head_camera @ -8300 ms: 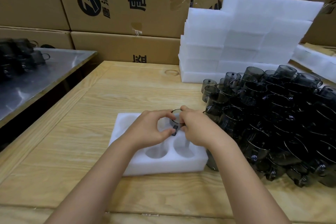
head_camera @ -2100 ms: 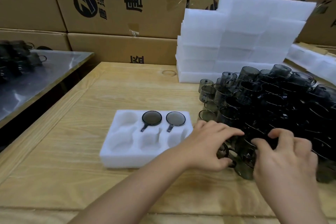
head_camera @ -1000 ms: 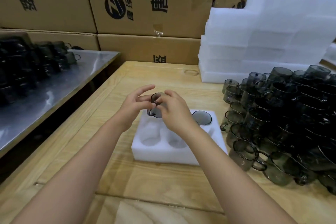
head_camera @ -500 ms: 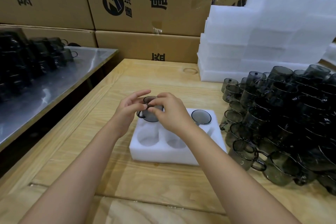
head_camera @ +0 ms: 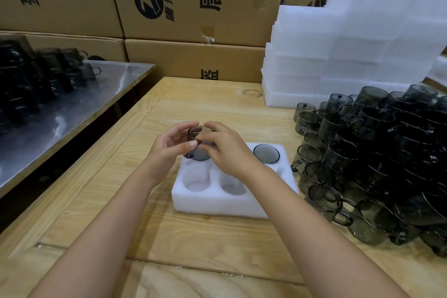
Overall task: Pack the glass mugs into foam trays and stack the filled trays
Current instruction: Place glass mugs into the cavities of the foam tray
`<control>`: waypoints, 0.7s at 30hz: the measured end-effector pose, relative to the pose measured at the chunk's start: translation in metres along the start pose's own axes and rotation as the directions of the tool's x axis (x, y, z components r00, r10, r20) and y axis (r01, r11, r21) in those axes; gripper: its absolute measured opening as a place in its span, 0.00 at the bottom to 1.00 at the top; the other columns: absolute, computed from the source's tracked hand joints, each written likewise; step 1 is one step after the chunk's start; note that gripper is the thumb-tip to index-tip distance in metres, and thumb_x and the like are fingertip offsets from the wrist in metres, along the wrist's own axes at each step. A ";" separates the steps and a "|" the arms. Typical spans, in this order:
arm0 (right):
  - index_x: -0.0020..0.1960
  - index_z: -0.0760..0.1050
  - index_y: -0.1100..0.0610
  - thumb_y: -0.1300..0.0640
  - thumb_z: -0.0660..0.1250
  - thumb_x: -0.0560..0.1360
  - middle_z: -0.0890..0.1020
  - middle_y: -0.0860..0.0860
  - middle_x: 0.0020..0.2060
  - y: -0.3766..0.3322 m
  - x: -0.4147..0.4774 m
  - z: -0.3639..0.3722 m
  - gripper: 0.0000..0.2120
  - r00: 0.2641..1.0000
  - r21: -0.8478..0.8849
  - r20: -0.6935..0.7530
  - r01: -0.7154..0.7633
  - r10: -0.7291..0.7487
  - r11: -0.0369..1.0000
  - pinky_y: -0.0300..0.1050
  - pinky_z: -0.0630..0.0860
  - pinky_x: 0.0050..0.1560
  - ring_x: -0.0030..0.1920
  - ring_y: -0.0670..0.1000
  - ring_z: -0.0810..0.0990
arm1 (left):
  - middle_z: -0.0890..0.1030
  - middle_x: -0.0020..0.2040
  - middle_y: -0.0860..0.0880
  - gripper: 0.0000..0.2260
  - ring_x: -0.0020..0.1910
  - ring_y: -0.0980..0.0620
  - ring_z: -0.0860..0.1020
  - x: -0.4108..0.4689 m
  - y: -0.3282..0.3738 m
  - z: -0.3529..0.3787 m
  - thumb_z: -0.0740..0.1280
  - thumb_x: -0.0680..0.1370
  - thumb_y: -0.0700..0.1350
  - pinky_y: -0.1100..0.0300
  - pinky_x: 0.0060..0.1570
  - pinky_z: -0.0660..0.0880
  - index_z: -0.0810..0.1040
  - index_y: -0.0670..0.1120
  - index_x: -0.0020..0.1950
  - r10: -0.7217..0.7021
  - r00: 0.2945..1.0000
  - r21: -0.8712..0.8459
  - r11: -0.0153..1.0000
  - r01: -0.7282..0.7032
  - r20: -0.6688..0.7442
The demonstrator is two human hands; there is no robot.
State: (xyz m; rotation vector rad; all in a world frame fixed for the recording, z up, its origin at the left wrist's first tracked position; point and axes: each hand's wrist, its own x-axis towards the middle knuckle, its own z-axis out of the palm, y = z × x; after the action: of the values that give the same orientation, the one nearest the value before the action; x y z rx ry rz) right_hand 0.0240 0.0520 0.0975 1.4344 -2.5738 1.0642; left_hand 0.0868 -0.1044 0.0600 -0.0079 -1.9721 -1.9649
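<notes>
Now both hands, left [head_camera: 167, 150] and right [head_camera: 225, 150], pinch a mug [head_camera: 199, 144] between curled fingertips over the tray [head_camera: 217, 203].

Your left hand [head_camera: 167, 152] and right hand [head_camera: 228, 152] are bare, with short, plain fingernails; the left thumbnail [head_camera: 193, 143] shows most clearly. Your left forearm [head_camera: 101, 220] and right forearm [head_camera: 304, 220] are uncovered along all the length that the view shows, to the bottom edge.
</notes>
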 end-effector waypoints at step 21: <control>0.49 0.76 0.62 0.64 0.60 0.79 0.80 0.59 0.46 0.012 0.019 -0.030 0.06 0.963 0.425 0.148 -0.267 0.224 0.865 0.58 0.75 0.59 0.52 0.61 0.79 | 0.63 0.75 0.56 0.54 0.73 0.54 0.64 -0.013 -0.019 -0.001 0.78 0.58 0.52 0.47 0.71 0.63 0.51 0.55 0.78 -0.196 0.974 0.237 0.957 0.165 0.113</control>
State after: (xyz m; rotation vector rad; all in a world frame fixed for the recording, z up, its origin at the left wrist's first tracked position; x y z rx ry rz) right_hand -0.0048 0.0590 0.1197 1.2618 -2.7587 1.7577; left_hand 0.0950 -0.1031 0.0385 0.1031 -2.3517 -1.8777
